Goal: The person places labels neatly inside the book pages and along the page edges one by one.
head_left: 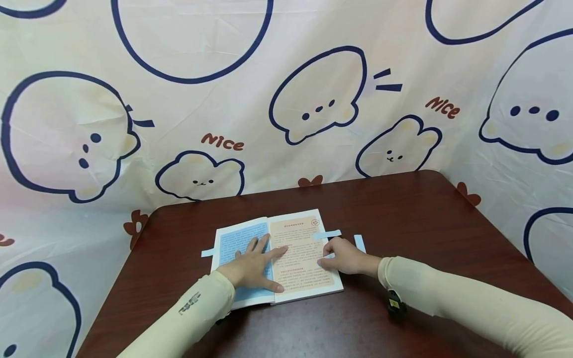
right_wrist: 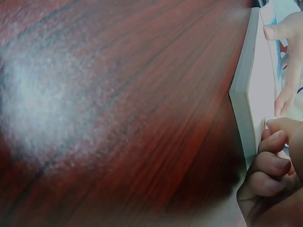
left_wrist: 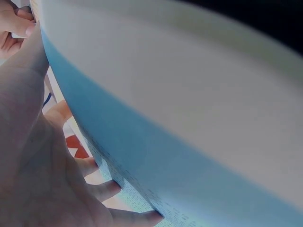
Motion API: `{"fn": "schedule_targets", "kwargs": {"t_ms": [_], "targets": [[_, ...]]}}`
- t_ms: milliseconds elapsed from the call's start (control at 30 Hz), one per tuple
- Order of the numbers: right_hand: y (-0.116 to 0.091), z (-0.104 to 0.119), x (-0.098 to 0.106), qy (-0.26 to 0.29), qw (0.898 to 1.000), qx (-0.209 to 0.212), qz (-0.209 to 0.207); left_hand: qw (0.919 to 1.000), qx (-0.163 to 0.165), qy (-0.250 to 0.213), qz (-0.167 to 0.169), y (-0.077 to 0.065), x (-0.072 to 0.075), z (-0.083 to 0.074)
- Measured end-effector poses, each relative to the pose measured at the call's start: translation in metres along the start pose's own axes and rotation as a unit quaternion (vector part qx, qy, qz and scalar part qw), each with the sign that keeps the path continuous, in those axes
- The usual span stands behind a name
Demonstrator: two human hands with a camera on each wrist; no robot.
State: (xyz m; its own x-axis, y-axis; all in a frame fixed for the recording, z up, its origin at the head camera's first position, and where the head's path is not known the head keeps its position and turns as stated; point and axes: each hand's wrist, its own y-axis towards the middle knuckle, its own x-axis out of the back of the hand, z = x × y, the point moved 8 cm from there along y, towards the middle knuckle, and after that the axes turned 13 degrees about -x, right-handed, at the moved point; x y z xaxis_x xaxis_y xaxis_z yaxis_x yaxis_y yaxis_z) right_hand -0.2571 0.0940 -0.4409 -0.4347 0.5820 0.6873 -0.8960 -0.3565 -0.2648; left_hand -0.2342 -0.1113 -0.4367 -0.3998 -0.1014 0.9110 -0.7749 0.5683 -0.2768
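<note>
An open book [head_left: 301, 263] lies on the table, with a blue-printed left page and a cream right page. My left hand [head_left: 252, 266] rests across the inner fold with its fingers spread over both pages; in the left wrist view, fingertips [left_wrist: 111, 188] touch the blue page [left_wrist: 142, 137]. At the right page's outer edge, my right hand [head_left: 346, 256] pinches a light blue paper strip [head_left: 330, 255] between thumb and curled fingers. The right wrist view has those fingers [right_wrist: 272, 165] right beside the book's corner, the strip mostly hidden by them.
One blue strip [head_left: 327, 234] sticks out from the right page higher up, another [head_left: 208, 252] from the left page's edge. A third strip [head_left: 359, 243] is on the dark wooden table [head_left: 385, 209], just behind my right hand. A cartoon-printed cloth [head_left: 268, 164] hangs behind the table.
</note>
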Motion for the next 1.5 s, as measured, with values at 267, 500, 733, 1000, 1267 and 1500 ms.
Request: {"fn": "schedule_targets", "kwargs": {"t_ms": [267,500,733,1000,1267,1500], "targets": [[-0.001,0.000,0.001,-0.004,1.000,-0.006,0.006,1.0000,0.002,-0.001,-0.001,0.001,0.000,0.001],[-0.001,0.000,0.000,0.002,1.000,-0.003,0.003,1.0000,0.002,-0.004,-0.002,0.000,-0.002,0.001],[0.001,0.001,0.000,-0.007,1.000,0.002,0.009,1.0000,0.000,-0.004,-0.001,0.000,0.000,0.000],[0.004,0.002,0.000,-0.022,0.999,-0.007,0.028,1.0000,-0.003,-0.007,-0.001,-0.001,0.002,-0.001],[0.005,0.004,0.000,-0.024,0.999,-0.025,0.038,1.0000,-0.002,-0.008,0.000,0.000,0.001,0.001],[0.009,0.004,-0.001,-0.022,0.998,-0.044,0.039,1.0000,0.000,-0.008,0.003,0.001,0.001,0.001]]}}
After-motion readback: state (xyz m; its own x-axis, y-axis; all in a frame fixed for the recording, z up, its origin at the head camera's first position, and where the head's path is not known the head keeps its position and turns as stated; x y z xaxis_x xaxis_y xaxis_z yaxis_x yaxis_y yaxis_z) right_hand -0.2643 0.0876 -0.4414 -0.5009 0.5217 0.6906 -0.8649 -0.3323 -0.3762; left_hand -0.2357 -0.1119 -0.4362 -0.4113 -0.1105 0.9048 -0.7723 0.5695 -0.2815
